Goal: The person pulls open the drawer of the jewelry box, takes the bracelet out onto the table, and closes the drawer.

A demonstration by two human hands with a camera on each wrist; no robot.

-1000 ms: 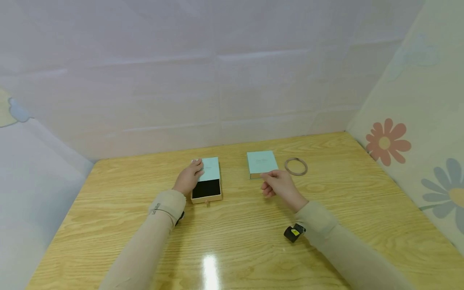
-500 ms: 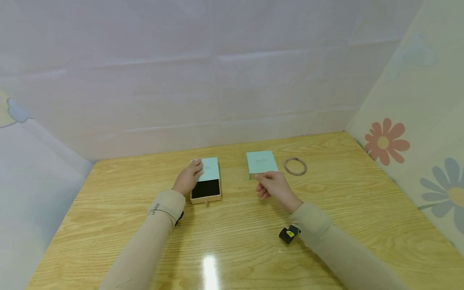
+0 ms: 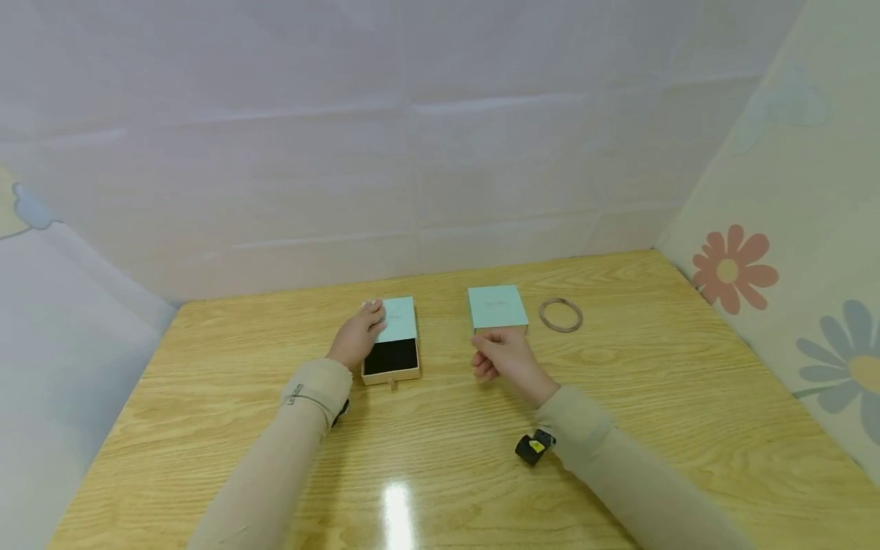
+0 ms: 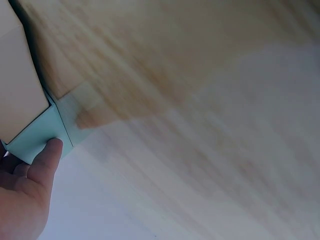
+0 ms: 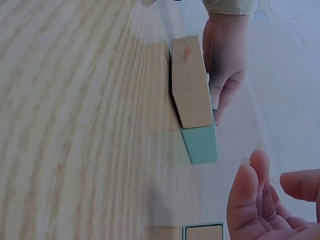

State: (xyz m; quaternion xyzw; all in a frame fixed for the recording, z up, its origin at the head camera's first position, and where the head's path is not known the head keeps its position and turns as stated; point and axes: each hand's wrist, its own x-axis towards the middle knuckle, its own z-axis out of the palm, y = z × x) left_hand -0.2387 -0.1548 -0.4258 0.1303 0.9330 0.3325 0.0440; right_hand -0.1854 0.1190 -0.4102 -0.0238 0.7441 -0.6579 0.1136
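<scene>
A mint-green sleeve box [image 3: 399, 319] lies on the table, its peach drawer [image 3: 391, 375] with a black lining pulled partway out toward me. My left hand [image 3: 354, 338] grips the sleeve from its left side. In the left wrist view the thumb [image 4: 46, 160] presses the sleeve's side [image 4: 42, 132]. My right hand [image 3: 509, 363] hovers just in front of a second mint box [image 3: 497, 305], which is closed, and overlaps its front edge. The right wrist view shows those fingers [image 5: 243, 187] loosely bent, thumb apart, holding nothing. A small ribbon tab [image 5: 187, 52] hangs from the drawer front.
A brownish bangle [image 3: 560, 315] lies flat to the right of the second box. Behind the wooden table [image 3: 440, 443] hangs a pale cloth wall [image 3: 412, 168]. A flower-printed panel [image 3: 811, 290] borders the right side.
My right hand has moved left along the front of the second box, toward the pulled-out drawer. The left hand, both boxes and the bangle have stayed in place.
</scene>
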